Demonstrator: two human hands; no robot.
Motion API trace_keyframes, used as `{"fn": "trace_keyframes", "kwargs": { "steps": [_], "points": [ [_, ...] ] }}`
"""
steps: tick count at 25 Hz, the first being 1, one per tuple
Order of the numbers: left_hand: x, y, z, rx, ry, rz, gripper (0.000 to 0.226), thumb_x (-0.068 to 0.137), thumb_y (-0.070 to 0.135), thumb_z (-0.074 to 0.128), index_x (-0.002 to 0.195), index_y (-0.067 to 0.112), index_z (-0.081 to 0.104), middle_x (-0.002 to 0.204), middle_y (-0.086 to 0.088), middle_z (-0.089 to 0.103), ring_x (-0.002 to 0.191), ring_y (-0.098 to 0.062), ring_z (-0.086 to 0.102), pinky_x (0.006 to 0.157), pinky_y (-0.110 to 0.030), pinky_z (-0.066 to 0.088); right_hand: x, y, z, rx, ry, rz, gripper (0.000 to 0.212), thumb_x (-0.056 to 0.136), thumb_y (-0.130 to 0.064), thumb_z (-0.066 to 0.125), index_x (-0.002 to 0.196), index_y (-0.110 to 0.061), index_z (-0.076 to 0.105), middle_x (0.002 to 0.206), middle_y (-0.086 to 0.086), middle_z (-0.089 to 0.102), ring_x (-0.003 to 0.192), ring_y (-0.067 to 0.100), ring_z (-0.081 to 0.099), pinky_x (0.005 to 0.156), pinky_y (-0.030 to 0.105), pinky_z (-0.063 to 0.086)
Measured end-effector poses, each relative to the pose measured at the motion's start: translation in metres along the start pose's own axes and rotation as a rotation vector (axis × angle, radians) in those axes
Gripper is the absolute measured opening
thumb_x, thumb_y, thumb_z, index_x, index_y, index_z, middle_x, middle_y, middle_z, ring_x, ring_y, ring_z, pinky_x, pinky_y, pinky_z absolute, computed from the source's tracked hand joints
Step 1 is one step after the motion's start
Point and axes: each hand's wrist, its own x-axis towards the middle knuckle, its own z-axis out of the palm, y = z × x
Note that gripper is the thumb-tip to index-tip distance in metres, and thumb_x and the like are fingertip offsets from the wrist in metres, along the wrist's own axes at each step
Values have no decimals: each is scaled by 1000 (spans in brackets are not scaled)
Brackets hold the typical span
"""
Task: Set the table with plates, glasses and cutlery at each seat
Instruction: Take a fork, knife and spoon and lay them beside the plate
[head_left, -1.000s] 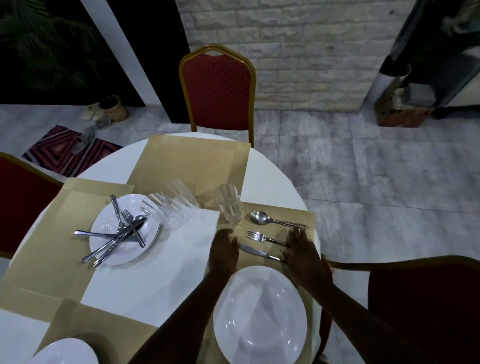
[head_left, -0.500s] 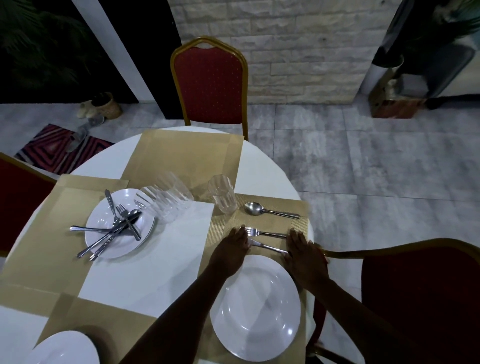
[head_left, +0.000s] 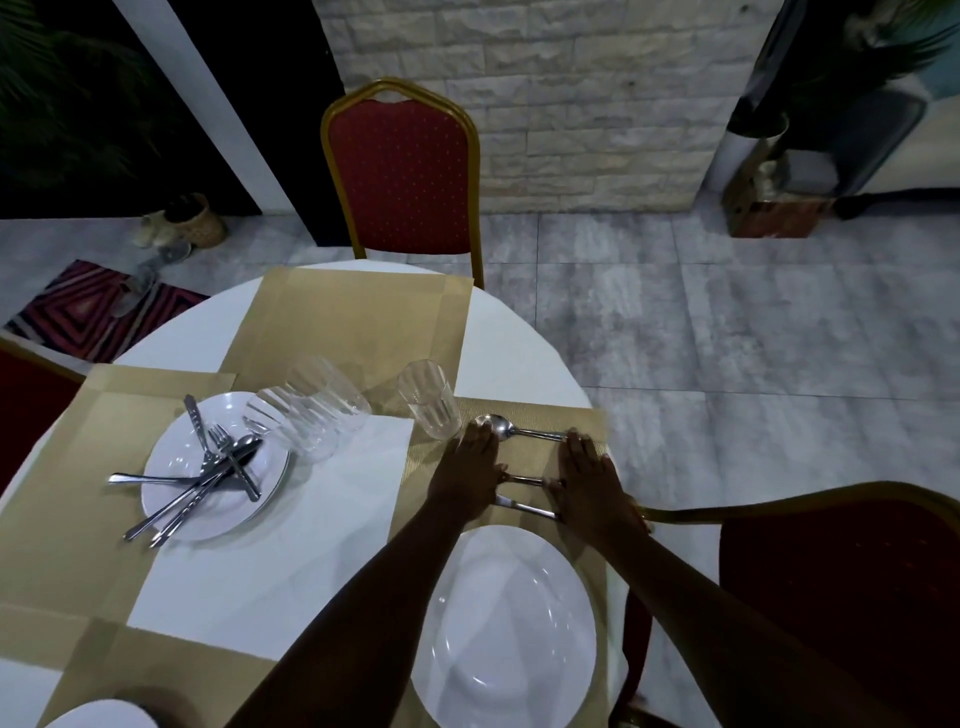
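A round table (head_left: 519, 358) carries gold placemats; near its left edge a plate (head_left: 171, 499) holds a loose pile of cutlery (head_left: 208, 467), with two glasses (head_left: 311, 410) lying tipped just beside it; a red chair (head_left: 402, 171) stands at the far edge. At the right edge, an empty plate (head_left: 506, 629) sits nearest the viewer; beyond it lie a knife (head_left: 524, 508), a fork (head_left: 524, 479) and a spoon (head_left: 511, 428), with an upright glass (head_left: 428, 397) at the placemat's far left corner. The left hand (head_left: 470, 467) rests flat, fingers extended, at the left ends of the three utensils, gripping nothing; the right hand (head_left: 589, 480) rests flat at their right ends, fingers likewise extended, gripping nothing.
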Motion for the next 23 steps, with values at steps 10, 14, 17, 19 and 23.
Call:
{"fn": "trace_keyframes", "kwargs": {
  "steps": [10, 14, 17, 19, 23],
  "points": [
    [-57, -15, 12, -111, 235, 63, 39, 82, 8, 43, 111, 2, 69, 122, -14, 66, 112, -35, 63, 84, -40, 58, -63, 14, 10, -95, 89, -173, 57, 100, -35, 9, 130, -6, 49, 137, 16, 52, 122, 32, 55, 89, 45, 51],
    [-57, -24, 21, -60, 195, 16, 44, 81, 14, 36, 105, 1, 71, 117, -16, 68, 102, -39, 67, 68, -41, 61, -62, 15, 21, -97, 55, -159, 53, 89, -31, 30, 132, -6, 46, 141, 15, 48, 125, 31, 53, 91, 45, 50],
    [-55, -25, 17, -74, 228, 18, 43, 83, 13, 38, 106, -5, 69, 116, -20, 68, 101, -41, 67, 67, -43, 60, -56, 6, 6, -79, 48, -139, 52, 87, -31, 34, 126, -5, 57, 136, 15, 54, 120, 30, 57, 88, 41, 52],
    [-64, -27, 16, -54, 254, 17, 43, 81, 12, 37, 103, -4, 71, 112, -19, 70, 97, -39, 69, 64, -41, 61, -60, 9, 11, -98, 78, -144, 50, 93, -30, 29, 128, -4, 53, 136, 15, 54, 121, 31, 56, 90, 44, 51],
    [-89, -30, 18, -10, 102, 9, 35, 71, 12, 57, 103, 7, 73, 110, -8, 72, 91, -31, 72, 55, -31, 60, -84, 30, 37, -174, 118, -260, 57, 101, -25, -3, 140, 0, 29, 148, 20, 38, 135, 39, 38, 100, 54, 43]
  ]
}}
